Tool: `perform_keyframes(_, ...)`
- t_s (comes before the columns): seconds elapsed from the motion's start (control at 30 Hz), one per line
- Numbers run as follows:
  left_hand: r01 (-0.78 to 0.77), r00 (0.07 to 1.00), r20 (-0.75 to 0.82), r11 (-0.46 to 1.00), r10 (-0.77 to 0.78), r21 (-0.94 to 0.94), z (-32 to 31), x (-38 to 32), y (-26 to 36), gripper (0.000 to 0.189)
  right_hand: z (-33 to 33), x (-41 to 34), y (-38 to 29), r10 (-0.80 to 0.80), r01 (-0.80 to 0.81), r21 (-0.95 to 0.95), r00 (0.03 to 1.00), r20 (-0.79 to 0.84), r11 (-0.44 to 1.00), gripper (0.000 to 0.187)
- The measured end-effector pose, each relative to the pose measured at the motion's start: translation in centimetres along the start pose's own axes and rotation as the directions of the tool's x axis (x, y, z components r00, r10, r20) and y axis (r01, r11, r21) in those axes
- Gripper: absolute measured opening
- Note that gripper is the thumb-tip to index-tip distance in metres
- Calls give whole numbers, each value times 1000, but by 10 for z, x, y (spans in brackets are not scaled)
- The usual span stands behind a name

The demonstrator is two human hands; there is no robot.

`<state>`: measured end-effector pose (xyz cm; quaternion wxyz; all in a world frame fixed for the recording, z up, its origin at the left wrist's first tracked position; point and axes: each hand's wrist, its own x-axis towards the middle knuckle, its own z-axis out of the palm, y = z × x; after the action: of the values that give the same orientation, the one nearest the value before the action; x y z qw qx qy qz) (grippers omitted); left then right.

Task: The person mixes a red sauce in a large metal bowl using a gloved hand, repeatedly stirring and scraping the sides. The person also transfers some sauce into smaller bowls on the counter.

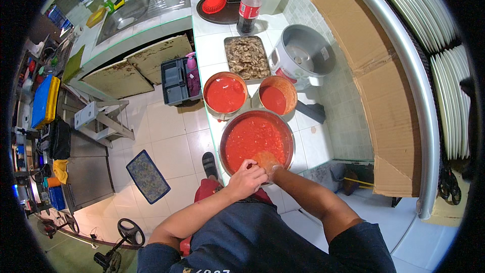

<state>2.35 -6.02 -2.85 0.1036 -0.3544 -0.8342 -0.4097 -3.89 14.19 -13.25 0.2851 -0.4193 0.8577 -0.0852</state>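
Note:
A steel bowl (292,140) of chunky red sauce (254,138) stands in front of me near the counter's edge. Over its near rim is my right hand (266,161), smeared with sauce and apparently in a clear thin glove; its fingers are partly hidden. My bare left hand (248,177) lies against it with curled fingers, by the wrist. Whether they pinch the glove is unclear. Just beyond the bowl sit a tin of smooth red sauce (226,94) and a sauce-streaked saucepan (290,91) with a dark handle (311,111), partly filled with red sauce.
Farther back are a metal tray of sliced mushrooms (248,58), a cola bottle (249,9), a large grey-lined pot (303,51) and a red plastic basket (214,3). Cardboard (363,72) and a plate rack line the right. A step stool (104,119) stands left, near a floor mat (148,176).

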Motion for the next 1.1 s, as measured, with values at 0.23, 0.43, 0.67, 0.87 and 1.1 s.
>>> perform_keyframes(0.23, -23, 998, 65, 998, 19, 56, 3, 0, 1, 24, 13, 10, 7, 167, -168, -21, 941, 294, 986, 31)
perform_keyframes(0.43, -14, 998, 70, 997, 9, 78, 4, 1, 1, 25, 42, -2, 22, -106, 121, 83, 981, -164, 989, 25)
perform_keyframes(0.67, -4, 995, 101, 995, -7, 101, 6, 2, 3, 19, 42, 19, 23, 141, -153, 201, 987, 75, 968, 21)
perform_keyframes(0.87, 30, 996, 87, 998, -34, 52, 7, 3, 2, 13, 28, 40, 19, 263, -329, 216, 922, 286, 919, 30)
perform_keyframes(1.1, 97, 990, -100, 995, -96, 1, 6, 4, 1, 19, -6, 0, 8, -33, 38, 146, 999, -35, 989, 46)
